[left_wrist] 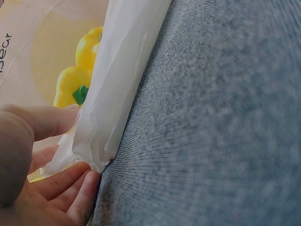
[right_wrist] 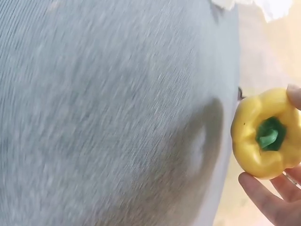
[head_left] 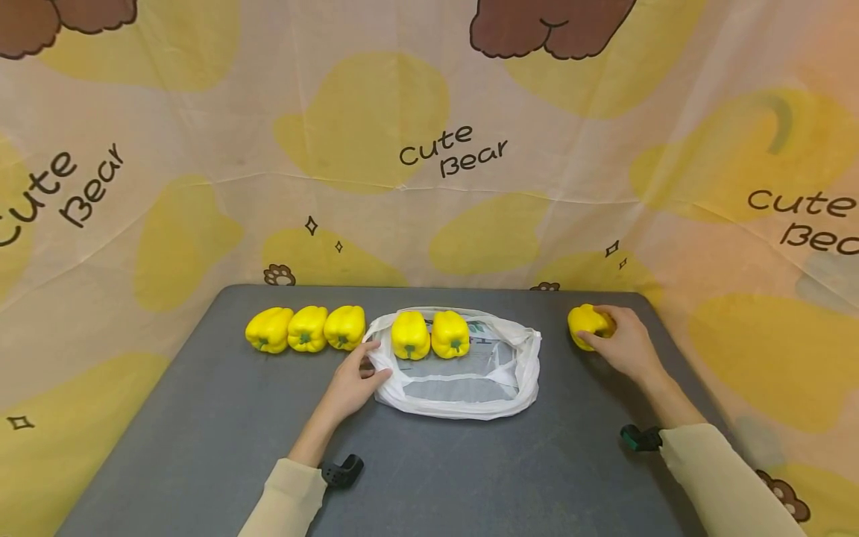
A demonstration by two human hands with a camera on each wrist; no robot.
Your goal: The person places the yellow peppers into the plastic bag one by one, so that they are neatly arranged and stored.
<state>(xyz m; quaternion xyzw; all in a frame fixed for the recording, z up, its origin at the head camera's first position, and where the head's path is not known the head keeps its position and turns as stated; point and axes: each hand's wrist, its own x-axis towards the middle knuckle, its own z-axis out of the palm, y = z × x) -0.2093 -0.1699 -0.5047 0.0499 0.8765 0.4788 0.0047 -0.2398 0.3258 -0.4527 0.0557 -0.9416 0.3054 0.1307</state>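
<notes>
A white plastic bag (head_left: 463, 406) lies spread with its mouth facing up in the middle of the table. Two yellow bell peppers sit inside, a left one (head_left: 410, 335) and a right one (head_left: 450, 334). My left hand (head_left: 352, 380) pinches the bag's left rim between thumb and fingers; in the left wrist view the white film (left_wrist: 110, 94) runs between them. At the right, my right hand (head_left: 627, 344) grips another yellow bell pepper (head_left: 582, 327) from its right side. The right wrist view shows this pepper's green stem (right_wrist: 269, 135), with a shadow on the table beside it.
Three more yellow bell peppers stand in a row left of the bag: an outer one (head_left: 268, 330), a middle one (head_left: 308, 329) and one (head_left: 345, 327) close to the bag's rim. Behind the grey table (head_left: 470, 477) hangs a printed cloth (head_left: 376, 127), which also lines both sides.
</notes>
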